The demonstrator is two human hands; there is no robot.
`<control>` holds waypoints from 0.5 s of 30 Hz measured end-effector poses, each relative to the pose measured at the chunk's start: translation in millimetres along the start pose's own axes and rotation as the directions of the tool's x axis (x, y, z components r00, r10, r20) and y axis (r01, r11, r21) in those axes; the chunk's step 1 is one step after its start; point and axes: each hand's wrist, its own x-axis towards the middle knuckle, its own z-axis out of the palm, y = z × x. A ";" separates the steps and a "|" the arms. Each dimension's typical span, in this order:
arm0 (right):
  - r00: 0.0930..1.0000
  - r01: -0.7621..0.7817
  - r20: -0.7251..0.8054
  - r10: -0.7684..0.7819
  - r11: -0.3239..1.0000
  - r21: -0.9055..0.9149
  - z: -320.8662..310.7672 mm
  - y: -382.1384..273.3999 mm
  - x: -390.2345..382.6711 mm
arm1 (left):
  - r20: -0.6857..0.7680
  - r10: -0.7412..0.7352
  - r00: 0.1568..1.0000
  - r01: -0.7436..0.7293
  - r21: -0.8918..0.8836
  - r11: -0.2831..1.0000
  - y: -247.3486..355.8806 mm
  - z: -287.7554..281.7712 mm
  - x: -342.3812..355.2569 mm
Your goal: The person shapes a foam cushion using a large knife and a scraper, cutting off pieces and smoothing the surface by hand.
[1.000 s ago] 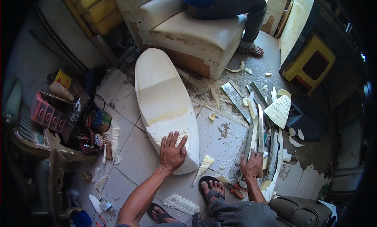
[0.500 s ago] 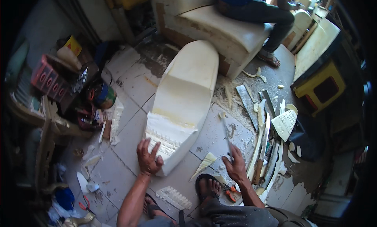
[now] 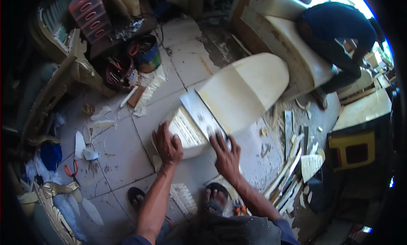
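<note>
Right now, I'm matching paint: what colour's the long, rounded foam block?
The block: mostly cream, best in head view.

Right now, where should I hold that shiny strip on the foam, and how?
Likely its near end, coming from the right. The shiny strip lies flat across the long white foam, and that end, under the right hand, seems easiest to reach. Set fingertips on its broad face; I can't tell if the long edges are sharp.

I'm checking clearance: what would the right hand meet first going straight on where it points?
Likely the flat silvery metal strip across the long cream foam block; the right hand seems to touch it, depth unclear.
</note>
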 end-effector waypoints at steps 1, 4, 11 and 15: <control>1.000 -0.005 -0.009 0.005 0.998 -0.056 3.8 1.1 -28.7 | -0.013 0.022 1.000 -0.022 0.002 1.000 -2.0 1.7 -2.2; 0.995 -0.065 -0.069 0.066 0.998 0.020 6.5 -0.1 -94.5 | 0.008 0.015 1.000 -0.014 -0.103 0.995 0.6 -2.3 -0.3; 0.995 0.064 0.077 -0.064 0.998 0.001 7.7 -27.2 -30.3 | -0.006 -0.007 1.000 0.007 -0.049 0.999 2.4 -6.0 1.6; 0.998 0.064 0.010 -0.066 0.990 0.128 6.5 -23.4 -89.0 | -0.058 -0.001 0.998 -0.006 -0.126 0.992 -4.3 -2.8 12.0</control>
